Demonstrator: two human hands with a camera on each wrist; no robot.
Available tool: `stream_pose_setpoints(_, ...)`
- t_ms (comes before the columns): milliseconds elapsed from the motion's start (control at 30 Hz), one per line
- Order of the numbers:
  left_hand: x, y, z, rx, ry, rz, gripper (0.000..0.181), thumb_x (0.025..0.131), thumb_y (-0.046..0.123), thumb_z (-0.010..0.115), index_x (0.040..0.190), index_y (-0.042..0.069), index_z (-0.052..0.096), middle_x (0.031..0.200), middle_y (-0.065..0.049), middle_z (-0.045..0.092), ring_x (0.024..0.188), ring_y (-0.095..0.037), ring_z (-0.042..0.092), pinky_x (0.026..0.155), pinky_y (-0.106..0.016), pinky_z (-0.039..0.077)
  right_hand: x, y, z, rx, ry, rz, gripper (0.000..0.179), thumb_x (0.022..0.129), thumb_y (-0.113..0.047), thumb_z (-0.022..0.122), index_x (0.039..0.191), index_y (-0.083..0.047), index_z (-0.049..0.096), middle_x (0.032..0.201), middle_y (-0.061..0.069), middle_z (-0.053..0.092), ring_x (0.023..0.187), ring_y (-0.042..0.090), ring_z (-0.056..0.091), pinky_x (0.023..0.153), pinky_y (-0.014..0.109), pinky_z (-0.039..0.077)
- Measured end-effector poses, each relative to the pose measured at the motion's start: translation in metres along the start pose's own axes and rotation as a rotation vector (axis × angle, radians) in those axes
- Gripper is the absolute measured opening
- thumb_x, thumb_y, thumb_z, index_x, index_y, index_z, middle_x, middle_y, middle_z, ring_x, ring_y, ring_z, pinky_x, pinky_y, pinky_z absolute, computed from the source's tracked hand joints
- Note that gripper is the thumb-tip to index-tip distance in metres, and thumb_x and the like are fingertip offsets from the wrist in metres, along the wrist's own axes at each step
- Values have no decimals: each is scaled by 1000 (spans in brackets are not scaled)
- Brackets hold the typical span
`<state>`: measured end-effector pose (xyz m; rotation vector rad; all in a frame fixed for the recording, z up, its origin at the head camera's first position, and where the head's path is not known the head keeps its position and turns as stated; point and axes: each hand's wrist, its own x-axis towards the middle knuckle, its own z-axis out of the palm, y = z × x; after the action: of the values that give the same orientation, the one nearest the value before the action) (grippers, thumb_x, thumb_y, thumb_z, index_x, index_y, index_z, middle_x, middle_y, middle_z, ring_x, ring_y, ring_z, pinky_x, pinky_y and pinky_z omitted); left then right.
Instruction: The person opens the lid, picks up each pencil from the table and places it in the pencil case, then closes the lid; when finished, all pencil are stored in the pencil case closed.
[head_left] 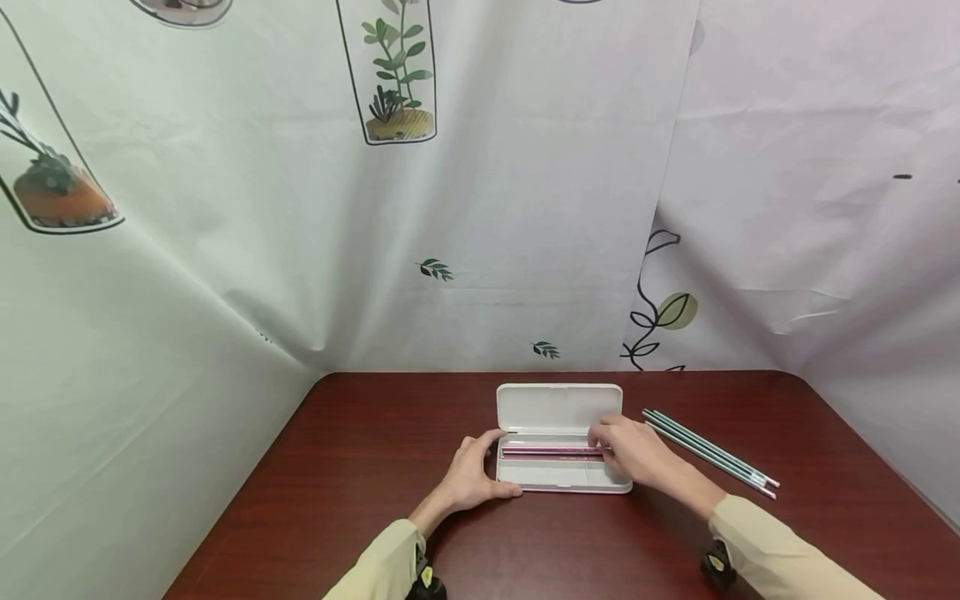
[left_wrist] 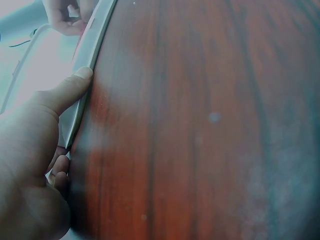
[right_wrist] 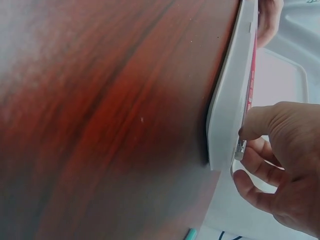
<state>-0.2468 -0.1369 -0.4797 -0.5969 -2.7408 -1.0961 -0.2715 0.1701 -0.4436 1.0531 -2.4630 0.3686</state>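
A white pencil case [head_left: 542, 477] lies on the table with its lid [head_left: 558, 407] raised at the back. Pink and purple pencils [head_left: 551, 453] lie lengthwise inside it. At the case's left end, my left hand [head_left: 468, 475] holds it, thumb [left_wrist: 75, 87] along the front edge and fingers round the end. My right hand [head_left: 637, 454] reaches into the right end. There its thumb and fingers pinch the end of the pencils [right_wrist: 241, 149]; how many are between them cannot be told.
To the right of the case, several green pencils [head_left: 708, 452] lie slantwise in a bundle on the dark red-brown wooden table [head_left: 375, 467]. A white printed cloth [head_left: 525, 208] hangs behind the table and along its sides.
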Motion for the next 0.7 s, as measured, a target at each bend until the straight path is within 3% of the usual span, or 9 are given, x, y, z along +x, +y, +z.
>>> stream_pose_setpoints(200, 0, 1, -1, 0, -2, 1, 85, 65, 36, 94, 137, 13, 55, 104, -6, 54, 98, -22, 46, 80, -38, 40, -1, 1, 1, -9, -24, 10, 27, 71, 6, 71, 80, -18, 67, 78, -9, 51, 69, 12, 54, 53, 28, 43)
stream_pose_setpoints(433, 0, 2, -1, 1, 1, 1, 87, 65, 36, 94, 138, 13, 54, 105, -7, 55, 99, -22, 47, 81, -38, 40, -10, 7, -12, -27, -35, 90, 25, 74, 4, 76, 84, -17, 67, 82, -8, 53, 73, 15, 53, 59, 32, 45)
stream_pose_setpoints(700, 0, 0, -1, -3, 3, 6, 87, 65, 36, 94, 138, 12, 55, 103, -5, 55, 98, -21, 46, 81, -37, 41, -57, 25, -39, -24, 41, 261, 25, 71, 0, 79, 86, -16, 68, 83, -8, 57, 68, 12, 53, 54, 37, 45)
